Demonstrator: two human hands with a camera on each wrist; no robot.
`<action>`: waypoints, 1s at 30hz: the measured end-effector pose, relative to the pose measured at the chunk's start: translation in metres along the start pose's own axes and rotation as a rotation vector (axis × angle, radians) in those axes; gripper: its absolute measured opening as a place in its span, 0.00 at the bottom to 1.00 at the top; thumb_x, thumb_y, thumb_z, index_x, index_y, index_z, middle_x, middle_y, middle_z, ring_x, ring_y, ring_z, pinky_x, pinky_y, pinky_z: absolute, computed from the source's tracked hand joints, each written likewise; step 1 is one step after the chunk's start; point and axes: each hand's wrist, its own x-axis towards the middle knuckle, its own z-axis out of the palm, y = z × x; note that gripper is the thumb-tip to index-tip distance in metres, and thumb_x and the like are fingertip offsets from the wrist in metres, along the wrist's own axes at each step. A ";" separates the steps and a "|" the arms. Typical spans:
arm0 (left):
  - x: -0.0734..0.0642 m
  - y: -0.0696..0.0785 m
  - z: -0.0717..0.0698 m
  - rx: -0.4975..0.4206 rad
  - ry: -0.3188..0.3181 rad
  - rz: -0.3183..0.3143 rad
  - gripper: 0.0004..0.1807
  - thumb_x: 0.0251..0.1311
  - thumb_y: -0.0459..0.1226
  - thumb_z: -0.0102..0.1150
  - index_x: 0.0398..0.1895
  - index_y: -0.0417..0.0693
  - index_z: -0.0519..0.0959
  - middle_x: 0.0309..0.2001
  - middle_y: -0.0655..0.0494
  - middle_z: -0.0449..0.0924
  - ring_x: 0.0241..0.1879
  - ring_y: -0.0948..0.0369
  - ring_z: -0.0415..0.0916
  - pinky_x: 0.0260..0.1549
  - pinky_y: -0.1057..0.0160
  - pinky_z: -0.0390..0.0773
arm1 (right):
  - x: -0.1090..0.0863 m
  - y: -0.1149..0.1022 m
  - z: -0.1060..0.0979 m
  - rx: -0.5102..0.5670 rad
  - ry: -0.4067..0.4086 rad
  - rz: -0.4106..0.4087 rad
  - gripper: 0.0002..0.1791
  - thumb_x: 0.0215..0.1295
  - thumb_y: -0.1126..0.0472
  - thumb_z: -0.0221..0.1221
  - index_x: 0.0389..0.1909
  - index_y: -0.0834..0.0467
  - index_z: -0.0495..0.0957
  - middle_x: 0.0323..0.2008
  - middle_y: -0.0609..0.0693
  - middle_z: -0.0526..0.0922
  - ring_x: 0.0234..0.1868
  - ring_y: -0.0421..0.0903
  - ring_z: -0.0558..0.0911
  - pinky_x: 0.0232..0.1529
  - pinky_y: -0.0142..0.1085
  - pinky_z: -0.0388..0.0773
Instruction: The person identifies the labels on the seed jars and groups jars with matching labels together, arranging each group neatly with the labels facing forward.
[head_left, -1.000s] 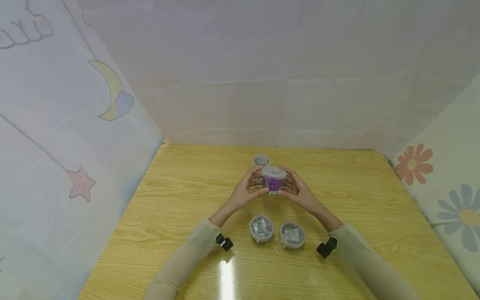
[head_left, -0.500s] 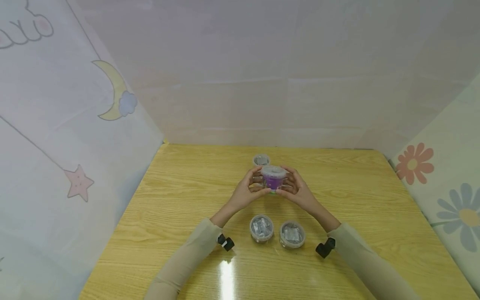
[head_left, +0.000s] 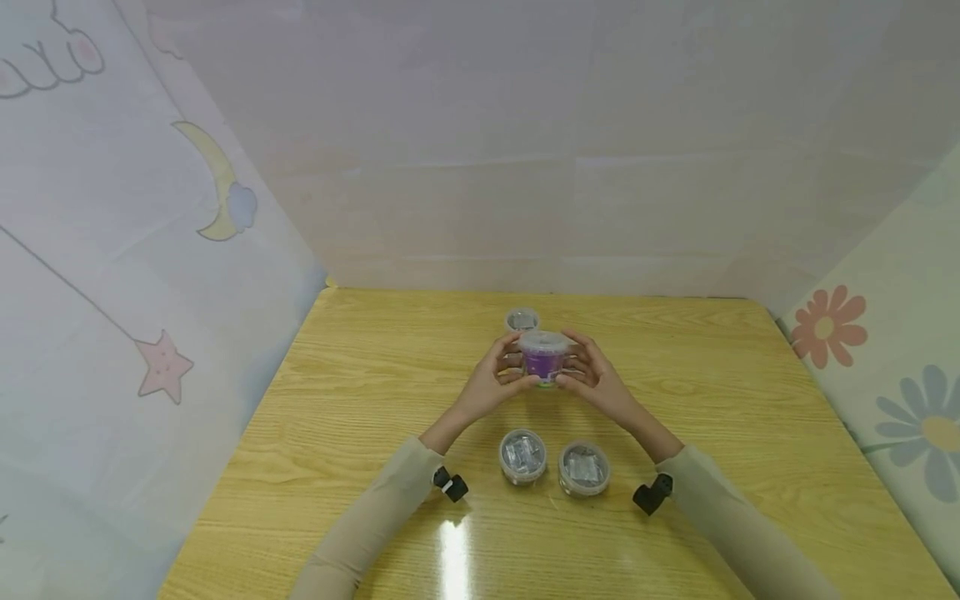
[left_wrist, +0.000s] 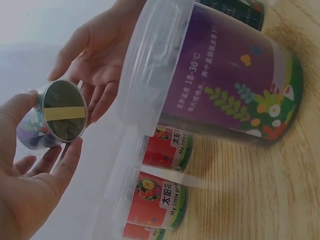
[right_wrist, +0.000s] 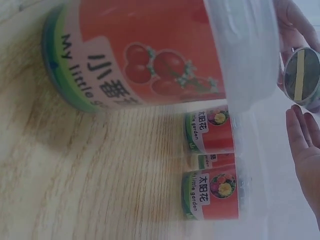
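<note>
Both hands hold a lidded plastic cup (head_left: 543, 364) with a purple label, raised over the middle of the table. My left hand (head_left: 488, 387) grips its left side, the thumb at the lower front and the fingers behind. On the opposite side my right hand (head_left: 604, 390) grips it in a matching way. The left wrist view shows the base of the cup (left_wrist: 65, 111), with a yellow strip across it. Two similar lidded cups stand between the forearms, the left cup (head_left: 522, 457) and the right cup (head_left: 584, 469), silvery packets visible under their clear lids.
Behind the hands, another lidded cup (head_left: 522, 320) stands on the wooden table (head_left: 360, 375), partly covered by the held one. In the right wrist view, a near cup (right_wrist: 145, 55) bears a red tomato label. Patterned sheets (head_left: 465, 167) enclose the table's back and sides.
The held cup has turned a little between the hands, so its label shows differently, and it sits slightly further left. The standing cups have stayed in place.
</note>
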 end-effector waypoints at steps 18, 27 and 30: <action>-0.001 0.006 -0.001 0.018 -0.029 0.007 0.39 0.62 0.34 0.56 0.72 0.45 0.48 0.64 0.42 0.60 0.60 0.48 0.65 0.56 0.57 0.73 | -0.001 0.001 -0.003 0.104 -0.053 -0.011 0.38 0.65 0.71 0.52 0.72 0.57 0.45 0.59 0.49 0.68 0.57 0.43 0.73 0.49 0.36 0.79; 0.000 0.009 0.000 0.063 0.076 0.109 0.36 0.59 0.32 0.59 0.68 0.39 0.55 0.57 0.39 0.65 0.54 0.41 0.70 0.51 0.52 0.76 | 0.000 0.000 -0.003 0.022 0.030 0.024 0.37 0.64 0.70 0.55 0.71 0.55 0.49 0.56 0.52 0.68 0.53 0.45 0.73 0.47 0.37 0.80; 0.001 0.010 0.000 0.065 0.087 0.107 0.35 0.59 0.32 0.59 0.68 0.38 0.55 0.56 0.39 0.66 0.53 0.41 0.70 0.51 0.50 0.76 | 0.002 -0.001 -0.002 0.001 0.044 0.030 0.38 0.63 0.69 0.56 0.71 0.54 0.50 0.55 0.54 0.67 0.52 0.48 0.72 0.46 0.35 0.79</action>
